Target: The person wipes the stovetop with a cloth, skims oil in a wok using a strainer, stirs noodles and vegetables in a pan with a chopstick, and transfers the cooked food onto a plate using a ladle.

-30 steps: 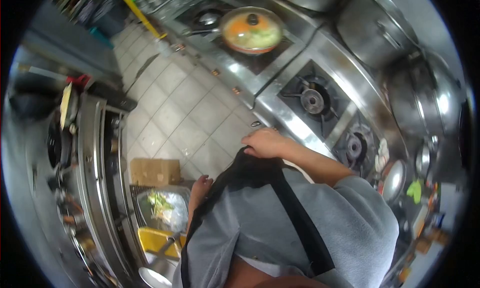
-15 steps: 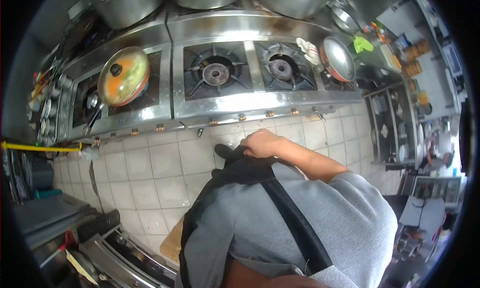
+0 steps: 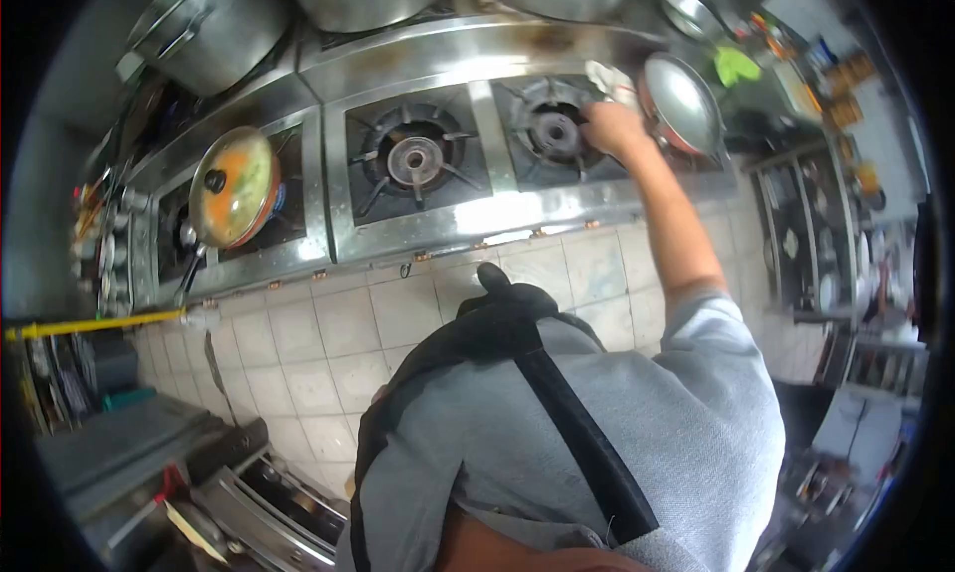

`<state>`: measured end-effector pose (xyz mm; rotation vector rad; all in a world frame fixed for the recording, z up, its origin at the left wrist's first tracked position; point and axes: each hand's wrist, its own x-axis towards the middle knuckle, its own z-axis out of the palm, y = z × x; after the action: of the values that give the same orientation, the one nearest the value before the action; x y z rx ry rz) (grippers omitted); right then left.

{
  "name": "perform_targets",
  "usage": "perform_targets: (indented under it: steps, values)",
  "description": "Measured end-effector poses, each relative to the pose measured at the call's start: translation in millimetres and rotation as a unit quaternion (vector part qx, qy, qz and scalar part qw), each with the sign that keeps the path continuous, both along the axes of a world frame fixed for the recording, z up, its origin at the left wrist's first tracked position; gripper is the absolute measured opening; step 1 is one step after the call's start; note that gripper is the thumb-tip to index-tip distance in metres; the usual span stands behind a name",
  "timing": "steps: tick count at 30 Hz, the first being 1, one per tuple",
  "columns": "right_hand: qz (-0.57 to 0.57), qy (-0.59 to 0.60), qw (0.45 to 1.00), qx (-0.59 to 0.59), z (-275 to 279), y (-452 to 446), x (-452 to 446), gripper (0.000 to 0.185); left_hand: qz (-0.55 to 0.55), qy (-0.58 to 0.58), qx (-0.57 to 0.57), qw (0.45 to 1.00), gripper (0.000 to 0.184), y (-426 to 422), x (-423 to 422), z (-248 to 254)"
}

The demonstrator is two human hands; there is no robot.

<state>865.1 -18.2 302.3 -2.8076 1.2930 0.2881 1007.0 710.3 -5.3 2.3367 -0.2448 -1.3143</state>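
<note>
My right hand (image 3: 614, 130) reaches over the right edge of the right-hand burner (image 3: 559, 132). It overlaps the lower part of a white cloth (image 3: 610, 78) lying beside the burner. Its fingers are blurred and partly hidden, so I cannot tell whether they grip the cloth. Just right of the hand, a pan (image 3: 682, 99) with a shiny grey inside and a reddish outside rests on the stove. My left hand is out of view. On the left burner sits a lidded frying pan (image 3: 237, 189) with orange and green food visible through the glass.
Large metal pots (image 3: 209, 35) line the back of the stove (image 3: 398, 236). A bright green cloth (image 3: 734, 66) lies beyond the grey pan. A metal shelf rack (image 3: 811, 229) stands at the right, and a yellow bar (image 3: 95, 325) sticks out at the left.
My right hand has moved from in front of my apron forward and right to the cloth beside the burner. The view has shifted slightly. Both pans stay on the stove.
</note>
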Motion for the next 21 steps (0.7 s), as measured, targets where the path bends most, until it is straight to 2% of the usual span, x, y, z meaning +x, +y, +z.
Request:
perform_targets:
  steps: [1,2,3,4,5,6,8,9,10,11,13,17,18,19,20,21]
  values:
    - [-0.005,0.061,0.997,-0.046,4.1,-21.2,7.1,0.024,-0.011,-0.01,-0.004,1.0,0.047,-2.0,-2.1,-4.0]
    - [0.013,0.075,0.994,-0.083,-14.7,-57.2,3.1,0.024,-0.025,-0.023,-0.014,0.999,0.047,-10.4,-4.1,-10.4]
    - [0.034,0.039,0.994,-0.096,-62.3,-115.0,-5.7,0.028,-0.039,-0.045,-0.02,0.998,0.047,-16.5,-8.9,-17.8]
    - [0.071,0.015,0.989,-0.132,-77.8,-141.4,-6.2,0.023,-0.033,-0.068,-0.012,0.997,0.047,-23.6,-16.8,-20.3]
    - [0.09,0.055,0.986,-0.131,-83.3,-162.0,-4.0,0.02,-0.001,-0.066,0.078,0.995,0.043,-71.6,-26.7,53.9]
    - [0.107,0.08,0.978,-0.157,-108.7,-193.0,-8.4,0.02,0.031,-0.076,0.085,0.993,0.042,-71.7,-35.3,40.5]
    - [0.107,0.185,0.965,-0.155,-124.5,-224.4,-2.9,0.018,0.067,-0.097,0.088,0.989,0.047,-93.3,-49.1,60.4]
    - [0.113,0.212,0.96,-0.143,-138.7,-243.7,-1.2,0.02,0.091,-0.09,0.088,0.988,0.048,-105.3,-54.2,75.2]
    - [0.091,0.222,0.962,-0.134,-129.4,-233.2,5.9,0.015,0.1,-0.079,0.101,0.987,0.048,-114.3,-57.5,82.3]
    - [0.064,0.196,0.971,-0.123,-148.4,-248.3,5.5,0.018,0.101,-0.067,0.114,0.986,0.048,-122.7,-61.1,88.5]
    - [0.092,0.284,0.948,-0.11,-155.0,-253.9,8.5,0.024,0.111,-0.058,0.124,0.984,0.048,-141.3,-68.3,109.1]
    - [0.064,0.237,0.965,-0.094,-169.0,-259.8,11.8,0.034,0.07,-0.006,0.135,0.988,0.049,-149.0,-72.0,112.6]
    - [-0.053,0.12,0.991,-0.025,-143.9,-238.4,17.7,0.033,0.074,-0.003,0.134,0.988,0.049,-148.6,-70.4,113.4]
    - [-0.17,-0.001,0.984,0.044,-129.6,-227.2,21.0,0.033,0.059,0.001,0.145,0.988,0.049,-146.4,-66.0,114.2]
    - [-0.033,0.114,0.993,-0.022,-147.3,-258.2,8.9,0.031,0.041,0.004,0.155,0.987,0.049,-144.0,-60.3,115.4]
    - [-0.035,0.112,0.993,-0.025,-137.9,-257.3,8.4,0.031,0.04,0.002,0.152,0.988,0.049,-139.5,-55.4,113.4]
